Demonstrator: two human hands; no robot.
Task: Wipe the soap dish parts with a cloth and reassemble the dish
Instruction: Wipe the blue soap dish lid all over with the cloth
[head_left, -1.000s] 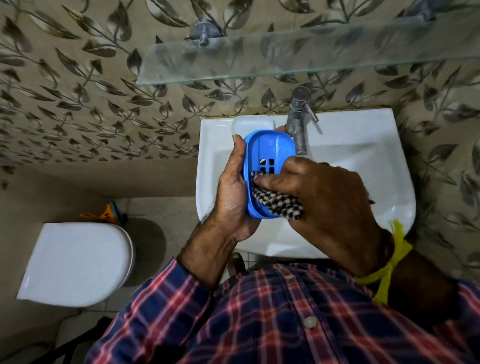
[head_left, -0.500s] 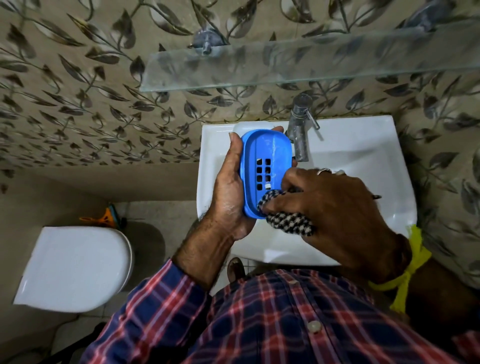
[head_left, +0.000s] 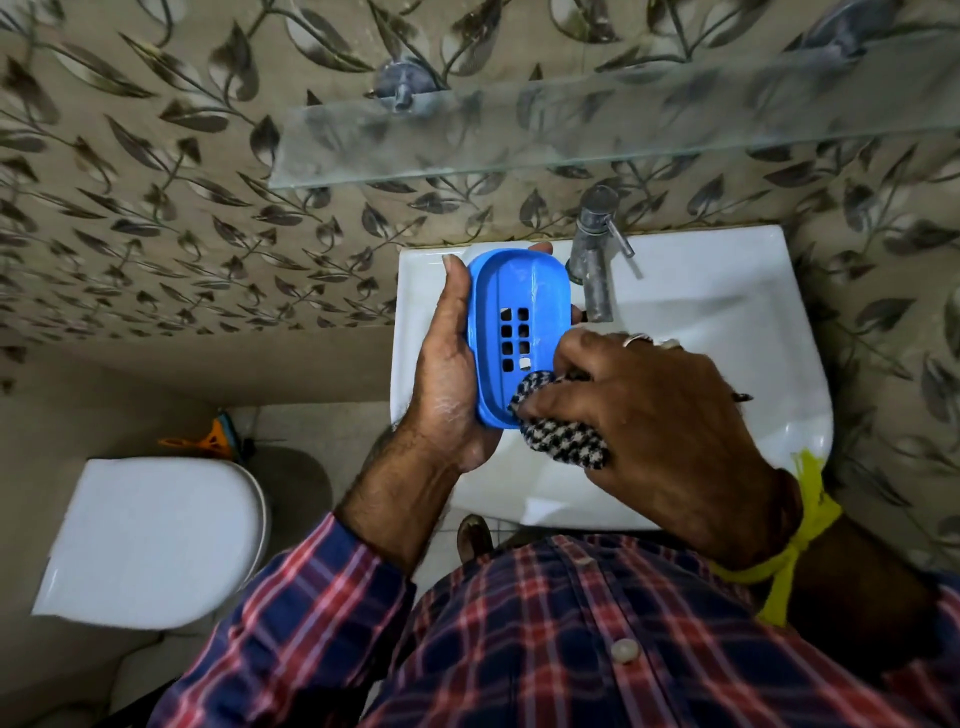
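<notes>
The cloth (head_left: 563, 426), bunched in the right hand (head_left: 649, 415), is now drawn to the near end of the tray (head_left: 519, 332), which is gripped by the left hand (head_left: 447, 364); more slots are uncovered, so wiping is progressing.

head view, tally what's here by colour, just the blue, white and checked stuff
blue: 1, the soap dish tray gripped by the left hand
white: 2, the sink and the toilet lid
black-and-white checked: 1, the cloth bunched in the right hand
total: 4
</notes>
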